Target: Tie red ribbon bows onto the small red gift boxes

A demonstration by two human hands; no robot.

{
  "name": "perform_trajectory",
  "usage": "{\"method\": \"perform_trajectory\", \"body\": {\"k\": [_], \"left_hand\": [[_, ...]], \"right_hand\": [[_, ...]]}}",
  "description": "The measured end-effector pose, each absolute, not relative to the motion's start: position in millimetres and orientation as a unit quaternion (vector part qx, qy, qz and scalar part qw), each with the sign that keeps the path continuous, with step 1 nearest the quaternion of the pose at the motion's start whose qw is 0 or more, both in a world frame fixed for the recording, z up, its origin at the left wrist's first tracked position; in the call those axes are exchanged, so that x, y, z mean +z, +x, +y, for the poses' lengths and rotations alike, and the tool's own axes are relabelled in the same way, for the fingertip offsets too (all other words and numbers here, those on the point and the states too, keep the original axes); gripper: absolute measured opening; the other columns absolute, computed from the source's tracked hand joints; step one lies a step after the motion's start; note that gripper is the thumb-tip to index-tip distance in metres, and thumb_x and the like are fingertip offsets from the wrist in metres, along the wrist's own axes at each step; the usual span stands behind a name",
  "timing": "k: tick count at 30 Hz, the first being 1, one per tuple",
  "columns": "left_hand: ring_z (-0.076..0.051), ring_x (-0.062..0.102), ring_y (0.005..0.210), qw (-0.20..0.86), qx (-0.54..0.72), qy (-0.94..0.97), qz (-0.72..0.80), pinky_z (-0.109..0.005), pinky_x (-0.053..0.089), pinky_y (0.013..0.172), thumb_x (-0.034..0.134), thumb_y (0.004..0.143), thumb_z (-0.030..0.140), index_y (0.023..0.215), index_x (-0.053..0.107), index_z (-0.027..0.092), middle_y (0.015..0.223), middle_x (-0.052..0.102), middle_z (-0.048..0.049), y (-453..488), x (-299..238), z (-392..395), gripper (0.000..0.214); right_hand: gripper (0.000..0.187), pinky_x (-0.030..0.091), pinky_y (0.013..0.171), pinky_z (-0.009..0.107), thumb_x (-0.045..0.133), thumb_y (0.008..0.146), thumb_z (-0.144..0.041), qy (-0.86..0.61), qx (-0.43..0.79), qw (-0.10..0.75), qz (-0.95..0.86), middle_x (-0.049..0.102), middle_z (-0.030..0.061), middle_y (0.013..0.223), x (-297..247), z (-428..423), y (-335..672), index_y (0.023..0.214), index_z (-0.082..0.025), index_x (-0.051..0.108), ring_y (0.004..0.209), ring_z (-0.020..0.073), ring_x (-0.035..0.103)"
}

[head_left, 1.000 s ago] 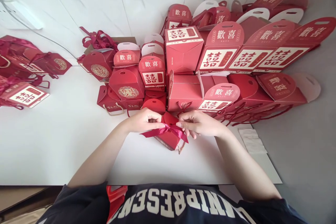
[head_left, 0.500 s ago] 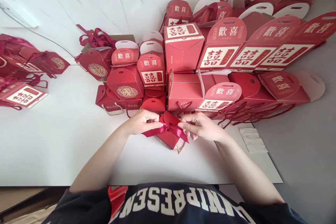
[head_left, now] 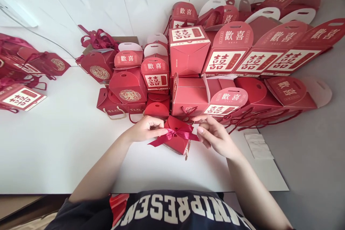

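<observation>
A small red gift box [head_left: 178,146] lies on the white table [head_left: 59,151], tied with a dark red satin ribbon [head_left: 172,134] in a bow on top. A twisted gold cord hangs from its near corner. My left hand [head_left: 147,129] sits at the bow's left side, its fingertips pinching the ribbon. My right hand [head_left: 212,136] is just right of the ribbon's end, fingers apart and holding nothing. The box's underside is hidden.
Several red boxes printed with 囍 and 歡喜 [head_left: 188,52] stand in rows behind the hands, some on the grey floor at right. Further red boxes and tangled ribbons [head_left: 98,39] lie at left. A white paper sheet [head_left: 258,145] lies at right.
My right hand has let go of the ribbon and moved right, its fingers spreading. The box and bow have shifted slightly right, and the ribbon ends now lie flatter.
</observation>
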State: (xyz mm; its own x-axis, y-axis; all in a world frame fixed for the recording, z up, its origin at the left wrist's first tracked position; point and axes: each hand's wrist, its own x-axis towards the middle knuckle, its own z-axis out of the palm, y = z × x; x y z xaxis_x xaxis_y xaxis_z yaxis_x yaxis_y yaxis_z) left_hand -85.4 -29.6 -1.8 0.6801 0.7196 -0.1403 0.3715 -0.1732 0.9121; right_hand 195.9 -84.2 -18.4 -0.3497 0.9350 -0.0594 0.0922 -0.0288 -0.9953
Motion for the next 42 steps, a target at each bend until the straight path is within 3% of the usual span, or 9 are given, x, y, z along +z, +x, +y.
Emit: {"method": "perform_trajectory", "body": {"k": [5, 15, 20, 25, 27, 30, 35, 38, 42], "left_hand": [[-0.008, 0.042, 0.055, 0.564, 0.165, 0.728, 0.354, -0.021, 0.033, 0.053, 0.058, 0.090, 0.038, 0.065, 0.054, 0.014, 0.060, 0.050, 0.0021, -86, 0, -29, 0.035], [-0.007, 0.038, 0.048, 0.537, 0.175, 0.715, 0.413, -0.020, 0.030, 0.049, 0.059, 0.087, 0.040, 0.058, 0.042, 0.016, 0.050, 0.045, 0.0048, -79, -8, -31, 0.041], [-0.007, 0.035, 0.051, 0.478, 0.177, 0.741, 0.437, -0.020, 0.026, 0.049, 0.069, 0.078, 0.043, 0.058, 0.039, 0.016, 0.053, 0.039, 0.0063, -77, -13, -32, 0.044], [-0.007, 0.038, 0.055, 0.473, 0.166, 0.742, 0.444, -0.020, 0.029, 0.051, 0.077, 0.070, 0.043, 0.062, 0.042, 0.017, 0.057, 0.044, 0.0063, -77, -5, -35, 0.045], [-0.009, 0.041, 0.056, 0.482, 0.167, 0.742, 0.435, -0.021, 0.033, 0.054, 0.078, 0.070, 0.042, 0.079, 0.053, 0.018, 0.060, 0.045, 0.0072, -78, 3, -40, 0.036], [-0.011, 0.047, 0.059, 0.422, 0.184, 0.743, 0.485, -0.022, 0.039, 0.058, 0.075, 0.074, 0.045, 0.111, 0.053, 0.024, 0.069, 0.050, 0.0066, -82, 15, -55, 0.048], [-0.016, 0.055, 0.060, 0.227, 0.177, 0.681, 0.673, -0.026, 0.039, 0.058, 0.061, 0.081, 0.060, 0.073, 0.058, 0.021, 0.066, 0.060, 0.0002, -94, 20, -93, 0.040], [-0.018, 0.062, 0.058, 0.367, 0.161, 0.610, 0.684, -0.027, 0.044, 0.057, 0.055, 0.085, 0.062, 0.065, 0.061, 0.018, 0.064, 0.067, -0.0034, -96, 11, -110, 0.048], [-0.020, 0.071, 0.070, 0.546, 0.178, 0.518, 0.634, -0.027, 0.053, 0.064, 0.055, 0.086, 0.063, 0.078, 0.066, 0.016, 0.078, 0.074, -0.0067, -86, -3, -114, 0.049]], "right_hand": [[0.030, 0.038, 0.063, 0.025, 0.050, 0.098, -0.046, -0.522, 0.451, 0.346, -0.636, 0.056, 0.0005, 0.078, -30, -98, 197, 0.086, -0.020, 0.058, 0.070, 0.0129, 0.050], [0.030, 0.040, 0.075, 0.024, 0.056, 0.097, -0.038, -0.396, 0.600, 0.346, -0.603, 0.061, 0.0005, 0.078, -43, -103, 189, 0.074, -0.018, 0.057, 0.076, 0.0143, 0.055], [0.033, 0.040, 0.074, 0.025, 0.054, 0.097, -0.043, -0.391, 0.621, 0.324, -0.597, 0.061, 0.0011, 0.080, -53, -103, 195, 0.076, -0.018, 0.059, 0.076, 0.0148, 0.054], [0.037, 0.043, 0.076, 0.028, 0.049, 0.097, -0.051, -0.422, 0.610, 0.213, -0.636, 0.064, 0.0033, 0.087, -52, -100, 216, 0.087, -0.018, 0.062, 0.083, 0.0178, 0.057], [0.034, 0.043, 0.075, 0.029, 0.049, 0.096, -0.051, -0.472, 0.544, 0.179, -0.670, 0.065, 0.0038, 0.093, -41, -100, 225, 0.093, -0.019, 0.062, 0.085, 0.0191, 0.058], [0.030, 0.045, 0.080, 0.031, 0.049, 0.097, -0.049, -0.509, 0.456, 0.209, -0.700, 0.067, 0.0047, 0.100, -17, -98, 229, 0.099, -0.022, 0.062, 0.092, 0.0208, 0.060], [0.029, 0.048, 0.087, 0.034, 0.049, 0.098, -0.047, -0.459, 0.444, 0.271, -0.720, 0.067, 0.0059, 0.111, 6, -86, 205, 0.111, -0.024, 0.060, 0.098, 0.0216, 0.063], [0.029, 0.049, 0.086, 0.034, 0.050, 0.097, -0.047, -0.470, 0.392, 0.297, -0.733, 0.065, 0.0065, 0.113, 3, -76, 190, 0.114, -0.025, 0.060, 0.097, 0.0217, 0.063], [0.026, 0.047, 0.092, 0.035, 0.053, 0.097, -0.043, -0.452, 0.353, 0.320, -0.754, 0.063, 0.0076, 0.114, -2, -70, 182, 0.113, -0.025, 0.062, 0.105, 0.0226, 0.060]]}}
